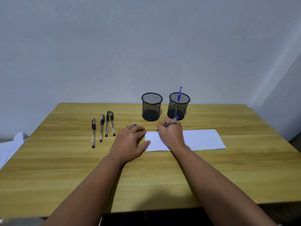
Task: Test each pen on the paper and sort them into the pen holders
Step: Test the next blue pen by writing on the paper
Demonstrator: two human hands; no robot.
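Observation:
My right hand [171,134] grips a blue pen [173,120] with its tip down on the top left part of the white paper [202,139], where faint marks show. My left hand [130,142] lies flat on the table, fingers over a blue cap [134,125], thumb touching the paper's left edge. Two black mesh pen holders stand behind: the left holder [151,106] looks empty, the right holder [179,106] has one blue pen [179,93] standing in it. Several black-capped pens [104,128] lie in a row to the left.
The wooden table [65,168] meets a plain wall at the back. Loose white sheets [9,147] lie off the table's left edge. A dark gap runs under the table's front edge.

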